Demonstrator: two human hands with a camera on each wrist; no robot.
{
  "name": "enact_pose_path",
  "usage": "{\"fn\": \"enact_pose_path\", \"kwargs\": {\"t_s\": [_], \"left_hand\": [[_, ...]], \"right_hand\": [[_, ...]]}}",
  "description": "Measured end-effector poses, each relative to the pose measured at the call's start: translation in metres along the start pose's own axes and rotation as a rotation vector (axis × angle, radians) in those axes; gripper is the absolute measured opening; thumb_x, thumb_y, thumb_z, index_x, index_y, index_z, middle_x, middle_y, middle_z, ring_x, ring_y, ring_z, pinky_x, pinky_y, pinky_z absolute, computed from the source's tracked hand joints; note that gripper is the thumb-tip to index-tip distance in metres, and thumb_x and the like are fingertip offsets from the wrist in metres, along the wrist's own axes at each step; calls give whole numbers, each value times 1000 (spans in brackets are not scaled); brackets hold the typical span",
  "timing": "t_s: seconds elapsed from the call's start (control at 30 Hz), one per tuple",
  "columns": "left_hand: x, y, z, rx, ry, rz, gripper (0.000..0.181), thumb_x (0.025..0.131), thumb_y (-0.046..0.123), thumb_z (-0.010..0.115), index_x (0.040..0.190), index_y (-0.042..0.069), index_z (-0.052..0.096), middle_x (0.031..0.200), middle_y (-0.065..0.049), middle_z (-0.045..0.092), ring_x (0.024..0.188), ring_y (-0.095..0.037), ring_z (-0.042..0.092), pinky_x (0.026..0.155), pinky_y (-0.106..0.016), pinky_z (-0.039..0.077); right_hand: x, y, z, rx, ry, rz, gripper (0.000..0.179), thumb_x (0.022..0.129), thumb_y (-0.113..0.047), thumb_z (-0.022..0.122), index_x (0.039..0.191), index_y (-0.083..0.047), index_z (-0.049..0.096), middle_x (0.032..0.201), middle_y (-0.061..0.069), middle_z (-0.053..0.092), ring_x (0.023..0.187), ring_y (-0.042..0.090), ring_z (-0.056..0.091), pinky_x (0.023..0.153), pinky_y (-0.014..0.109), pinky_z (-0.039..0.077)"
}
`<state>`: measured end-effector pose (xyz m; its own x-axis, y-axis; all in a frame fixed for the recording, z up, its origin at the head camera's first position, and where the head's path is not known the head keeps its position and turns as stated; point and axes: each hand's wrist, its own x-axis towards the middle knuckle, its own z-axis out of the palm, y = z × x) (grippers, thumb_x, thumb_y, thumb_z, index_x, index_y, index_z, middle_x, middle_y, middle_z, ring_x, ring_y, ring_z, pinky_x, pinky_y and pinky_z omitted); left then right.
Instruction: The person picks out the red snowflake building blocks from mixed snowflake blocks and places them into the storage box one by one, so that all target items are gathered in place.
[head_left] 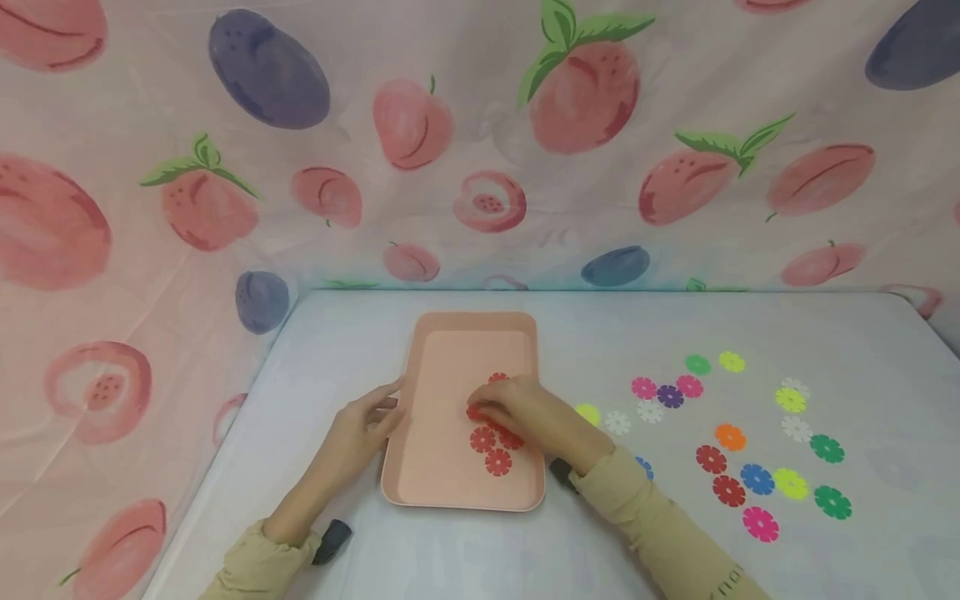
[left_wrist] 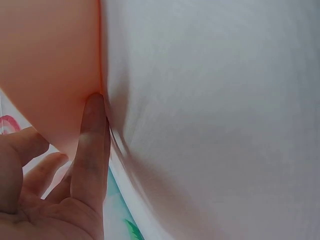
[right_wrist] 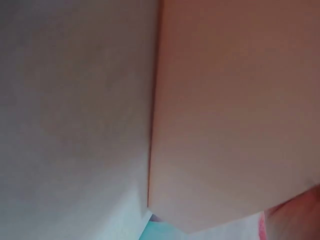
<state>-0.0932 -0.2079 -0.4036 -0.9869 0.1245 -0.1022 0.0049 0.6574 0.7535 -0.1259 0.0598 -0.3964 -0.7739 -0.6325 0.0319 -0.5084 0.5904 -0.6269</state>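
Note:
A pink tray [head_left: 442,375] stands on the white table with several red flower-shaped plastic discs [head_left: 498,462] lying in its right half. My right hand [head_left: 517,408] reaches over the tray's right rim and pinches a red disc [head_left: 475,412] with its fingertips, low over the other red discs. The right wrist view shows mostly the tray's outer wall [right_wrist: 230,115], with a bit of the hand at the lower right. Against the tray's left side rests my left hand [head_left: 367,421]. In the left wrist view its straight finger [left_wrist: 90,150] touches the outer wall near the base.
Right of the tray, loose flower discs lie scattered: pink [head_left: 761,524], orange [head_left: 731,437], purple [head_left: 670,396], green [head_left: 827,448], white [head_left: 617,422], yellow [head_left: 791,483], blue [head_left: 757,479] and dark red [head_left: 729,491]. A fruit-printed curtain [head_left: 420,200] hangs behind the table.

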Motion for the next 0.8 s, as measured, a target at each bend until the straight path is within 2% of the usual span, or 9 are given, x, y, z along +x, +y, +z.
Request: {"fn": "enact_pose_path", "kwargs": {"t_s": [0.33,0.6,0.8], "left_hand": [[2,-3,2,-20,-7,-16,49,101,19,59,148,15,48,125,-19,64,115,-36,64,85,-36,59],[3,-3,2,-64,-25,-32,49,101,18,59,148,14,47,125,-20,63,116,-36,64,82,-32,60],[3,-4,3,-50,-22,-35,50,100,19,60,148,14,48,125,-19,64,116,-35,64,82,-33,60]], "right_hand": [[5,-1,3,-51,-7,-26,27,89,-18,75,115,-11,74,104,0,75,93,12,68,90,28,56],[8,0,3,-62,-30,-28,26,89,-15,75,114,-11,74,100,-2,74,88,11,64,89,28,56],[9,-1,4,-103,-42,-57,23,90,-12,73,113,-10,74,99,0,74,90,13,65,90,30,56]]}}
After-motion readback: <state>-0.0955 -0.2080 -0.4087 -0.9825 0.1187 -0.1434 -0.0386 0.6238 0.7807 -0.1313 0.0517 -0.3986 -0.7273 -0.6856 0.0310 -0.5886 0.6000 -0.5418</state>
